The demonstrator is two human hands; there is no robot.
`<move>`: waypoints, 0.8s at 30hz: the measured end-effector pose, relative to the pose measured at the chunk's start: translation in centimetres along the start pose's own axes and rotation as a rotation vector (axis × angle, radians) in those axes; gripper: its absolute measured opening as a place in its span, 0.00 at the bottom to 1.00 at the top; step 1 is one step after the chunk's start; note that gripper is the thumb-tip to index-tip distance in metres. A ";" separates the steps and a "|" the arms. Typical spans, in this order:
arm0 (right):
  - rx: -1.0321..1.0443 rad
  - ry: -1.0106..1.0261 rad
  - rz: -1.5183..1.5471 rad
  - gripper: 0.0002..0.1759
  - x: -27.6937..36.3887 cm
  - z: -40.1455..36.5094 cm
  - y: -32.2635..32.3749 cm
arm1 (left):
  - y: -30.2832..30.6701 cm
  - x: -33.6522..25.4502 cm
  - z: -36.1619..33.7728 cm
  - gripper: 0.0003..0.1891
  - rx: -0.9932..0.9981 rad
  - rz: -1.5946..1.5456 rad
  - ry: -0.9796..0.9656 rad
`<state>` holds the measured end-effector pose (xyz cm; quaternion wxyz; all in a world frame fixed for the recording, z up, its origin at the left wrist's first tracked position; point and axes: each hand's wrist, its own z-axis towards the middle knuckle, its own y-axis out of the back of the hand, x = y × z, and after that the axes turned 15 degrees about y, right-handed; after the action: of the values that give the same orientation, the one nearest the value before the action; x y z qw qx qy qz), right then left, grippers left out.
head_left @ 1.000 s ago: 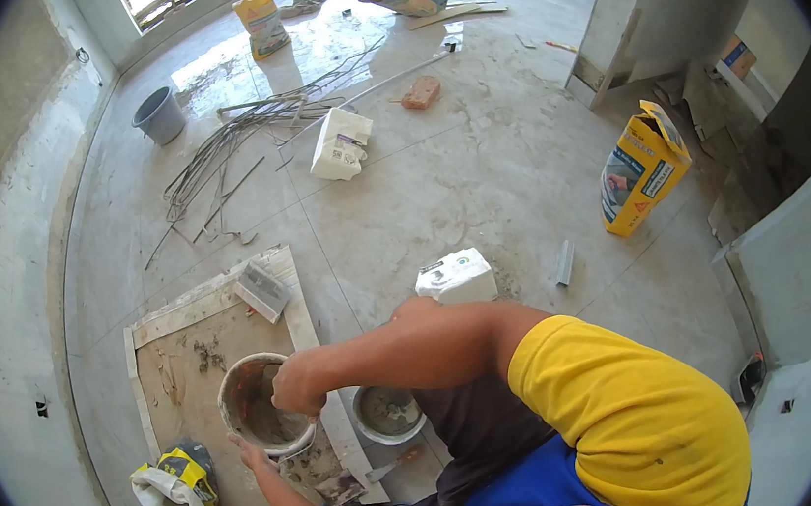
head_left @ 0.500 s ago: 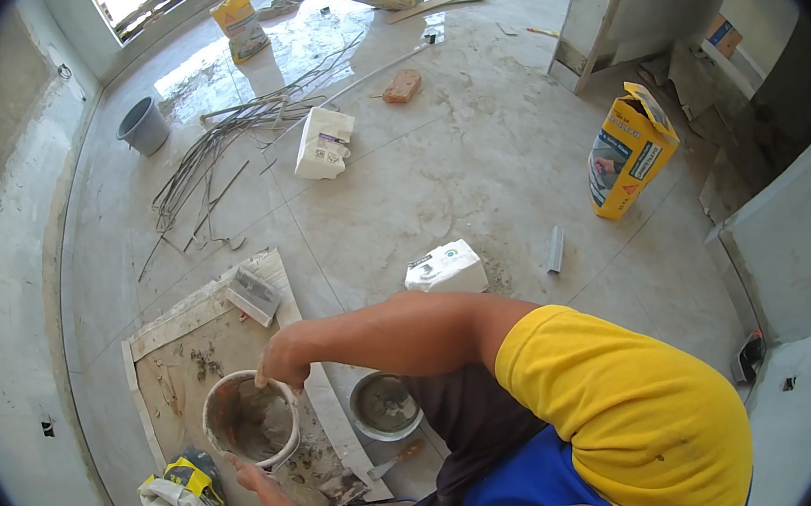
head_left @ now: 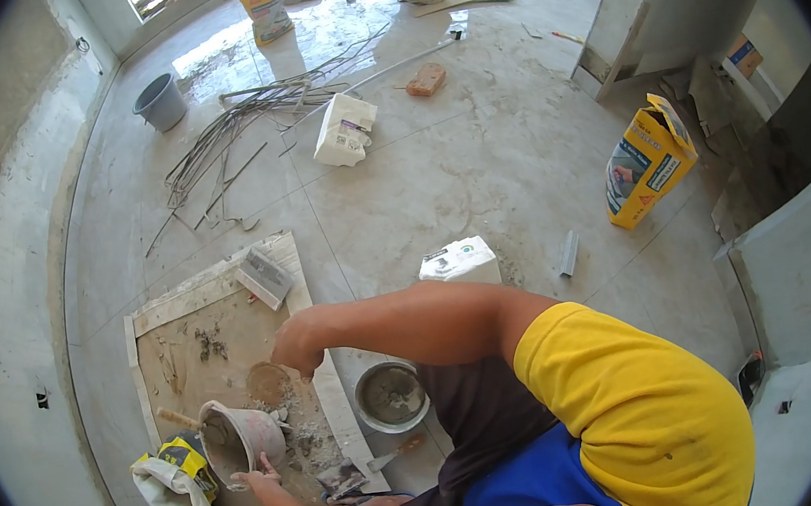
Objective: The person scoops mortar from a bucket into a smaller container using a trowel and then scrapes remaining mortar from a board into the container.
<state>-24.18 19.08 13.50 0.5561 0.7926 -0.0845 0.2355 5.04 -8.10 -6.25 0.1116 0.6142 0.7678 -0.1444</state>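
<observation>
My left hand grips the whitish bucket, which is tilted with its mouth to the left and grey residue inside. A wooden handle shows beside its rim. Above and right of the bucket, my right hand is closed over the board, beside a round brown patch; what its fingers hold, if anything, is hidden. A round bowl of grey mix stands right of the board. Near it lie a scraper and a mortar-covered tool.
A rectangular float lies on the board's upper edge. An opened bag is at lower left. Around the floor are a white block, another block, metal rods, a grey bucket and a yellow bag.
The whitish bucket has moved down and tipped left, with my left hand still on it. My right hand has come off its rim. The view has shifted slightly.
</observation>
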 end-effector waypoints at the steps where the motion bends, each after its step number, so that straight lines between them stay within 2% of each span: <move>1: 0.002 0.004 -0.002 0.23 0.2 0.1 0.0 | -0.6 0.7 -0.5 0.48 -0.011 0.078 -0.055; 5: 0.029 -0.002 0.002 0.23 1.4 -0.2 0.7 | -3.1 2.9 -5.0 0.51 0.022 0.252 -0.146; 7: 0.046 -0.008 -0.001 0.22 2.0 -0.5 1.2 | -3.4 2.3 -4.0 0.51 0.034 0.264 -0.159; 9: 0.031 0.017 -0.006 0.23 2.4 -0.7 1.4 | -3.5 1.7 -3.2 0.50 0.027 0.372 -0.073; 12: -0.005 0.040 -0.016 0.23 2.1 -0.7 1.2 | -3.7 1.3 -2.6 0.50 -0.001 0.424 -0.043; 16: -0.016 0.022 -0.005 0.23 1.7 0.0 0.7 | -3.4 1.4 -1.7 0.49 -0.083 0.314 -0.166; 19: 0.013 0.028 -0.006 0.25 1.6 -0.2 0.8 | -1.7 -1.4 0.7 0.45 0.033 0.146 -0.257; 21: -0.003 0.017 0.005 0.27 0.9 -0.3 0.6 | -1.7 -4.6 1.1 0.41 -0.090 0.068 0.015; 22: -0.005 0.011 0.004 0.27 0.7 -0.5 0.7 | -1.9 -5.4 1.0 0.37 -0.199 0.108 -0.078; 24: 0.029 -0.060 -0.001 0.29 0.4 -0.9 0.7 | -1.3 -5.6 1.6 0.37 -0.215 0.143 -0.092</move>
<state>-24.30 19.70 14.51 0.5418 0.8074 -0.0973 0.2126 5.01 -14.02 -5.67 0.2220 0.6446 0.7271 -0.0811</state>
